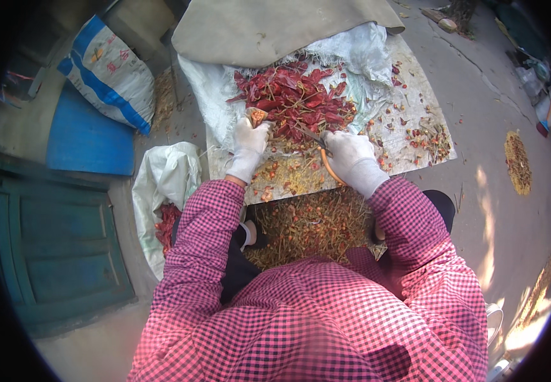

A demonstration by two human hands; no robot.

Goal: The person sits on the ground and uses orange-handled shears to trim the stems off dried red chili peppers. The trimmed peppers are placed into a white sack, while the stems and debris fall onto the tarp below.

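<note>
A pile of dried red chili peppers (294, 95) lies on the board before me, partly on white woven sacking (208, 95). My left hand (251, 138), in a white glove, is at the pile's near left edge, its fingers closed around a small orange-red thing (258, 116), possibly a dried pepper piece. In my right hand (349, 153), also gloved, is a pair of scissors (311, 134) with an orange handle; the blades point left over the pile's near edge. Whether the blades are apart is too small to tell. Cut stems and yellow seeds (299, 174) are scattered on the board's near part.
A grey cover (275, 28) lies over the board's far side. Stems and pepper bits heap on the ground (313, 224) between my feet. At left stand an open white sack (170, 167) with red peppers, a blue panel (89, 133) and a full printed sack (113, 76).
</note>
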